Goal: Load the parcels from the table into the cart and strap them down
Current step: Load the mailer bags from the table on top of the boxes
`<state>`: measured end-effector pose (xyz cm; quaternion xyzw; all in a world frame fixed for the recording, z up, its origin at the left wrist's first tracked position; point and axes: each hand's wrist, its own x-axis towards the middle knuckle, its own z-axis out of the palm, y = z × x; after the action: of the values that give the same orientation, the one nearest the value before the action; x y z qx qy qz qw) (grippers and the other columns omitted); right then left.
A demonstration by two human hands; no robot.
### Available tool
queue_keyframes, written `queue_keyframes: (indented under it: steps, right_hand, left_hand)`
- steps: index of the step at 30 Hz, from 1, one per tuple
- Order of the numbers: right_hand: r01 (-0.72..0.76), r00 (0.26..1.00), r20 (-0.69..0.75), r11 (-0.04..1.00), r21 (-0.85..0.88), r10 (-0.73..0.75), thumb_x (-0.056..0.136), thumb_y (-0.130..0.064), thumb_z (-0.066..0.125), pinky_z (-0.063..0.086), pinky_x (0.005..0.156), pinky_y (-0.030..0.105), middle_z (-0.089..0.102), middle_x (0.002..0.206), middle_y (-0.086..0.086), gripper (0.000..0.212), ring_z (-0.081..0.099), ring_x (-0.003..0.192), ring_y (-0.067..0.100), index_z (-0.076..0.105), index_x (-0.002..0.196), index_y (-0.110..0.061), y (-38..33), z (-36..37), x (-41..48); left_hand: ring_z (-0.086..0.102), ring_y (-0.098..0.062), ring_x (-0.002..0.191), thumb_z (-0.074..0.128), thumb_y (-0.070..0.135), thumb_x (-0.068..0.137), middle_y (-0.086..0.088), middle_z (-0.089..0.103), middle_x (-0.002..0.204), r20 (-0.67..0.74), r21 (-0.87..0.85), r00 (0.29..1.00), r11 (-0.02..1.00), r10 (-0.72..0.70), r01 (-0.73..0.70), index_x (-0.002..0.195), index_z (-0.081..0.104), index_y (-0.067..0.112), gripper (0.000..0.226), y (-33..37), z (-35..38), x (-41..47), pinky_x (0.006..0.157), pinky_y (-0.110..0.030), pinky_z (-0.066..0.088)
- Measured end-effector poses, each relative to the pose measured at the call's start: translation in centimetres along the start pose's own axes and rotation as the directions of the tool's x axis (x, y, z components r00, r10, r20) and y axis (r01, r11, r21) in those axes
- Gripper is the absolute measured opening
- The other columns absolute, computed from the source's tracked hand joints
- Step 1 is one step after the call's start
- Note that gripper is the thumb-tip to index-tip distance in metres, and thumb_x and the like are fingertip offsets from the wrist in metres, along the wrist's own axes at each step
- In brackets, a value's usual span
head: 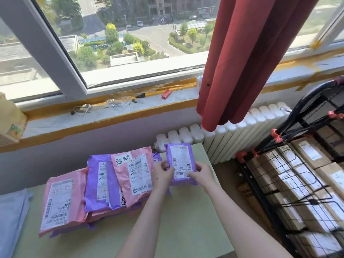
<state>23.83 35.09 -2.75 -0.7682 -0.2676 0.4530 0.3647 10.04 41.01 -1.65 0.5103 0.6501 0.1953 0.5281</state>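
I log one purple parcel [183, 162] lifted, plus three more purple ones in the stack. Pink parcels [63, 202] lying face-up: two. Pale blue parcel [11, 220]: one, at the left edge of the surface [186, 220]. Lower layers of the stack are hidden; I cannot count them. Black wire cart [295, 111]: one. Cardboard boxes [309, 155] inside it: more than five, exact number indiscernible. Orange clips [275, 135] on its frame: at least three.

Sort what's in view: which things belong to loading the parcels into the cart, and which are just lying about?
Job: purple parcel, gripped by left hand and right hand; pink and purple parcels stacked on the table; wire cart holding cardboard boxes.
Lying about: red curtain, radiator, yellow-handled tool and red plastic piece on the windowsill.
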Motion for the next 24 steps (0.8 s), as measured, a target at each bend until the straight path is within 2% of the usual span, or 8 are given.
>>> queue_keyframes:
  steps: [2,4,6,8,12,16,19,24]
  right_hand:
    - [0.02,0.999,-0.029,0.999,0.046,-0.018,0.078,0.005,0.066,0.054,0.075,0.024,0.071,0.096,0.001,0.033,0.065,0.083,0.011,0.069,0.105,-0.014,-0.7,-0.7,-0.5]
    - [0.036,0.998,-0.052,0.994,0.101,-0.031,0.081,0.006,0.065,0.052,0.07,0.018,0.068,0.096,0.002,0.035,0.064,0.083,0.01,0.067,0.113,-0.01,-1.6,-1.3,-1.1]
    - [0.067,0.995,-0.078,0.984,0.165,-0.055,0.083,0.007,0.064,0.051,0.067,0.013,0.067,0.1,0.003,0.036,0.065,0.083,0.01,0.065,0.117,-0.005,-2.4,-2.1,-1.7]
    - [0.128,0.988,-0.115,0.971,0.204,-0.106,0.083,0.005,0.066,0.051,0.068,0.011,0.068,0.109,0.003,0.036,0.065,0.087,0.005,0.065,0.118,-0.003,-3.1,-2.9,-2.6]
    - [0.187,0.98,-0.123,0.921,0.341,-0.154,0.084,0.0,0.07,0.055,0.09,0.038,0.069,0.119,0.004,0.042,0.066,0.107,0.02,0.063,0.124,-0.009,-4.6,-4.7,-5.1]
    - [0.266,0.964,-0.112,0.877,0.4,-0.241,0.083,-0.006,0.072,0.052,0.093,0.053,0.069,0.118,0.0,0.044,0.065,0.112,0.026,0.063,0.125,-0.018,-6.6,-6.7,-8.8]
    - [0.329,0.944,-0.137,0.845,0.421,-0.299,0.079,-0.012,0.073,0.049,0.092,0.059,0.071,0.115,0.0,0.045,0.066,0.107,0.03,0.064,0.122,-0.023,-8.6,-7.8,-11.9]
    - [0.432,0.902,-0.215,0.805,0.407,-0.376,0.072,-0.018,0.075,0.051,0.092,0.056,0.071,0.113,-0.001,0.054,0.068,0.105,0.028,0.061,0.124,-0.026,-11.0,-9.6,-16.2]
  left_hand:
    - [0.064,-0.018,0.097,0.067,0.012,0.082,-0.003,0.069,0.106,0.011,-0.055,0.999,0.997,0.052,-0.052,0.108,0.066,0.011,0.026,0.7,-0.5,0.0,0.093,-0.035,0.05]
    - [0.067,-0.016,0.095,0.071,0.016,0.078,-0.003,0.072,0.102,0.041,-0.103,0.995,0.991,0.094,-0.089,0.1,0.07,0.015,0.022,1.5,-0.9,-0.1,0.091,-0.039,0.053]
    - [0.069,-0.008,0.084,0.071,0.011,0.079,-0.003,0.073,0.095,0.09,-0.189,0.989,0.977,0.118,-0.099,0.102,0.069,0.013,0.023,2.2,-1.4,-0.4,0.081,-0.029,0.057]
    - [0.068,0.001,0.068,0.067,-0.001,0.084,0.001,0.071,0.084,0.124,-0.279,0.981,0.954,0.15,-0.111,0.107,0.066,0.006,0.025,3.2,-2.0,-1.2,0.063,-0.016,0.054]
    - [0.069,-0.002,0.069,0.069,-0.002,0.083,0.01,0.073,0.078,0.172,-0.405,0.952,0.899,0.253,-0.165,0.109,0.065,0.007,0.028,5.3,-3.3,-3.0,0.062,-0.018,0.055]
    - [0.069,-0.008,0.08,0.072,-0.004,0.079,-0.003,0.071,0.101,0.198,-0.481,0.906,0.842,0.375,-0.244,0.102,0.068,0.011,0.028,7.7,-4.9,-4.9,0.069,-0.02,0.057]
    - [0.071,-0.017,0.09,0.074,-0.001,0.077,-0.004,0.071,0.105,0.217,-0.528,0.87,0.803,0.444,-0.278,0.101,0.069,0.011,0.027,9.4,-5.9,-6.7,0.068,-0.024,0.058]
    - [0.071,-0.021,0.093,0.074,0.009,0.076,-0.001,0.073,0.102,0.263,-0.561,0.777,0.746,0.572,-0.359,0.107,0.067,0.013,0.032,11.8,-7.1,-9.7,0.069,-0.028,0.059]
